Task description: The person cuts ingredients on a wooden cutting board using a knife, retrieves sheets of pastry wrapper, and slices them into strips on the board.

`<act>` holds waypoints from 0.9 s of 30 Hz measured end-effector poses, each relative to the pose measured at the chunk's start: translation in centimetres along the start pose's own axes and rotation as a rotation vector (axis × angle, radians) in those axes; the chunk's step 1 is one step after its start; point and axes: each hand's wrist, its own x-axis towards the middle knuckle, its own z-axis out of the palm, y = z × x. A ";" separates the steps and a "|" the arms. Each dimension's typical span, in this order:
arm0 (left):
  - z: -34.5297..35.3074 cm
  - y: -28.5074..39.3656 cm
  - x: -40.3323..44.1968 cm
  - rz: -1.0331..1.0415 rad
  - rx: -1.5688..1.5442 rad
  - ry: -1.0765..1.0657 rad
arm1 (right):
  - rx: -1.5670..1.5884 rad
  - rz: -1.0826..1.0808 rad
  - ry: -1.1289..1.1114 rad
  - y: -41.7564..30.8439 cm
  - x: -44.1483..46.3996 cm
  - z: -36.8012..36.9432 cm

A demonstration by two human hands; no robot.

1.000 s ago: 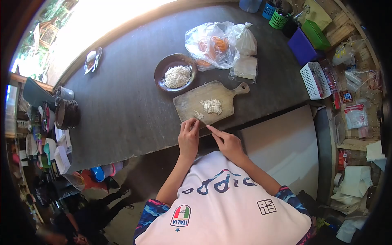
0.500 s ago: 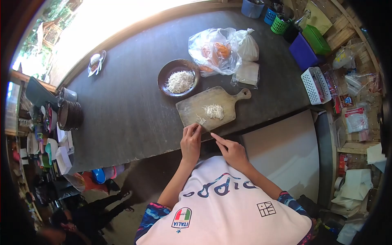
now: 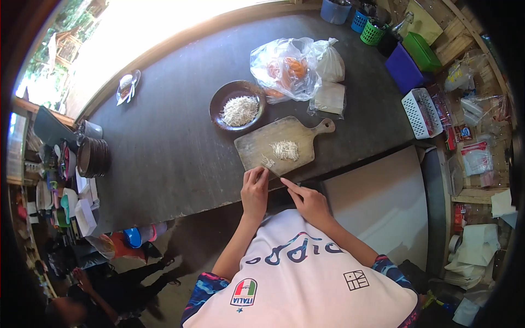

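Thin cream-white slivers (image 3: 268,162) lay in a small cluster by the near edge of a pale brown wooden cutting board (image 3: 252,140), just past the fingertips of the bare left hand (image 3: 255,191). That hand's fingers were bunched together, pointing at the cluster; whether they pinched an uncut piece could not be told. The bare right hand (image 3: 309,203) was curled closed, its index finger stretched along a thin dark blade (image 3: 275,173), apparently a knife whose handle the palm hid.

Blade and left fingertips sat very near each other, so a nick seemed the chief risk, most likely if those fingers crept forward or the blade slipped sideways. The board rested close to the near edge of a dark grey, flat tabletop (image 3: 164,136); hard pressure there might have slid or tipped it, scattering the slivers. A larger cream-white heap (image 3: 285,150), farther in on the board, could have been swept off by a careless knuckle. Beyond the board's far edge, a round dark-brown bowl (image 3: 224,89) held more slivers.

Against the picture half a second before, both hands kept nearly the same pose, the small cluster looked slightly tighter, and a person in dark clothing (image 3: 123,279), off the tabletop's near-left side, had shifted an arm.
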 end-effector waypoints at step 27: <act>0.0 -0.4 -0.4 0.010 -0.036 0.017 | -0.052 -0.001 -0.013 -0.8 0.0 0.1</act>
